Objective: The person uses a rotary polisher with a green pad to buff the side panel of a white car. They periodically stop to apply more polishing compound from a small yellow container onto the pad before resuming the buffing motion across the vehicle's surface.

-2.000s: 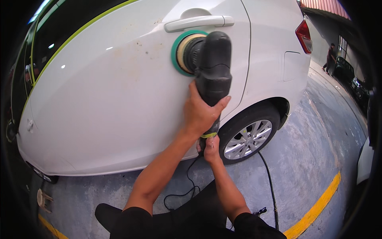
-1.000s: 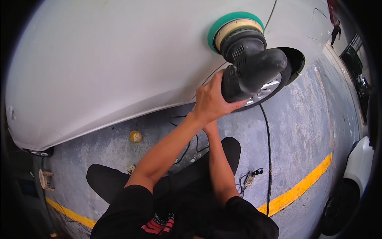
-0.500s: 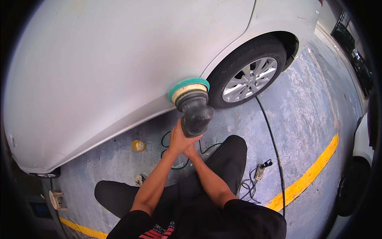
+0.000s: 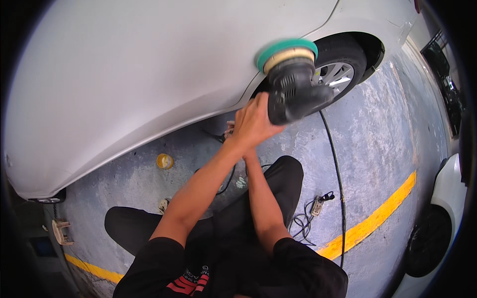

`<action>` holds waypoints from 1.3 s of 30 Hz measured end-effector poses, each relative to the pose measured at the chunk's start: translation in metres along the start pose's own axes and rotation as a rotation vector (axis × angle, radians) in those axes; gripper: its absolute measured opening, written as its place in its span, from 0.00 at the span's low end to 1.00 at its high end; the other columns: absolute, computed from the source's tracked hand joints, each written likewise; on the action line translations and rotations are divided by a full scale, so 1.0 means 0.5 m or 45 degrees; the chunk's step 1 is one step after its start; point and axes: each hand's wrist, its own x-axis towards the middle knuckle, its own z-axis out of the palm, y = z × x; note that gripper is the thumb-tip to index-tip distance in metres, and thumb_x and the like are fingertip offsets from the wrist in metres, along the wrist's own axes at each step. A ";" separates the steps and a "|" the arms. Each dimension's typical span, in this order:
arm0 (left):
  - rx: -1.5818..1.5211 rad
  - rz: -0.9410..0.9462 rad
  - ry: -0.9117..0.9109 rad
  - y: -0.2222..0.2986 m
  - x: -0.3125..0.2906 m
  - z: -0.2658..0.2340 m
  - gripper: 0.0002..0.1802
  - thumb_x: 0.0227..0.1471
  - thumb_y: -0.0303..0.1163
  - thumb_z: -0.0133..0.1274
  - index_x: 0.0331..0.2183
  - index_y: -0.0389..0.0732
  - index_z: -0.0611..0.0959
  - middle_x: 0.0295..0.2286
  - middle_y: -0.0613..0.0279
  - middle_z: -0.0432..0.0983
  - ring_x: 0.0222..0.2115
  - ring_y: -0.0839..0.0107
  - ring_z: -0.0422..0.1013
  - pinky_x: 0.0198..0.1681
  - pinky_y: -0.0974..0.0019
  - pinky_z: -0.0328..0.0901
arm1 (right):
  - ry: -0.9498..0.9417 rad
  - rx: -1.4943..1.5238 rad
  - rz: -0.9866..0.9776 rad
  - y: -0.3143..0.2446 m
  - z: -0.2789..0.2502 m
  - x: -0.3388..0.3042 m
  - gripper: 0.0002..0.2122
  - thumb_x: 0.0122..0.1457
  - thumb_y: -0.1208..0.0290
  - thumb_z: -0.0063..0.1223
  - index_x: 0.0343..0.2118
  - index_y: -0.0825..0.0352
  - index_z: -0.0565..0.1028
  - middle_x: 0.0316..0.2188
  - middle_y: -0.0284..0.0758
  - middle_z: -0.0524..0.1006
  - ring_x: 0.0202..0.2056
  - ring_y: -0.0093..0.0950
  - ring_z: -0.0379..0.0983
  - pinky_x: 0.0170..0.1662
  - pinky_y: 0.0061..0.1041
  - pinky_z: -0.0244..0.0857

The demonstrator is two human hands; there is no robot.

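Left of the wheel (image 4: 343, 74), overlapping it in view: the polisher (image 4: 292, 89). Green pad (image 4: 288, 49) turned toward the white car (image 4: 139, 74), by the wheel's upper left; pad rim blurred, contact with the paint cannot be told. Black nose of the polisher lies across the view of the spokes.

Left hand (image 4: 257, 119): below and left of the wheel, wrapped around the polisher's body; pad and nose lie beyond this hand, up and to its right. Right hand (image 4: 229, 129): farther left of the wheel, mostly hidden behind the left wrist; curled fingers visible, closed round the polisher's tail end, palm not seen. Forearms cross, left uppermost.

Floor, relative to the wheel: yellow tub (image 4: 164, 161) well to the left; black hose (image 4: 335, 159) running downward from beneath; power strip (image 4: 316, 207) below, just left of the hose; stool (image 4: 62, 232) far lower left; yellow line (image 4: 385, 213) lower right.
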 end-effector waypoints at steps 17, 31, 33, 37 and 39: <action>-0.567 -0.450 0.091 -0.244 -0.249 -0.055 0.47 0.30 0.41 0.80 0.51 0.34 0.77 0.44 0.45 0.83 0.46 0.52 0.80 0.49 0.53 0.73 | -0.048 -0.163 0.021 0.252 0.127 -0.148 0.27 0.59 0.68 0.61 0.61 0.69 0.71 0.62 0.47 0.72 0.63 0.42 0.68 0.66 0.40 0.58; -0.841 -0.024 0.434 0.049 -0.093 -0.372 0.36 0.38 0.28 0.78 0.49 0.34 0.80 0.41 0.61 0.81 0.42 0.70 0.76 0.49 0.63 0.71 | 0.052 -0.184 -0.177 -0.292 0.161 -0.059 0.41 0.52 0.74 0.66 0.67 0.73 0.57 0.56 0.53 0.74 0.57 0.45 0.74 0.59 0.37 0.67; -0.927 0.092 0.446 0.117 -0.041 -0.426 0.36 0.40 0.30 0.78 0.50 0.35 0.78 0.41 0.58 0.81 0.40 0.69 0.77 0.49 0.62 0.72 | 0.184 -0.196 -0.371 -0.376 0.145 -0.063 0.49 0.53 0.71 0.69 0.71 0.76 0.47 0.60 0.54 0.69 0.61 0.42 0.70 0.63 0.37 0.64; -1.034 0.330 0.558 0.284 0.051 -0.536 0.34 0.45 0.38 0.76 0.49 0.35 0.76 0.39 0.58 0.81 0.39 0.69 0.77 0.45 0.63 0.73 | 0.298 -0.625 -1.006 -0.552 0.083 0.022 0.51 0.54 0.74 0.67 0.72 0.74 0.40 0.66 0.58 0.60 0.63 0.48 0.66 0.65 0.40 0.60; -0.712 0.385 0.565 0.340 0.093 -0.579 0.39 0.46 0.52 0.74 0.49 0.36 0.76 0.38 0.54 0.80 0.39 0.66 0.79 0.43 0.63 0.73 | 0.361 -0.715 -1.128 -0.665 0.036 0.062 0.50 0.55 0.76 0.66 0.73 0.72 0.40 0.67 0.60 0.57 0.63 0.51 0.66 0.65 0.41 0.60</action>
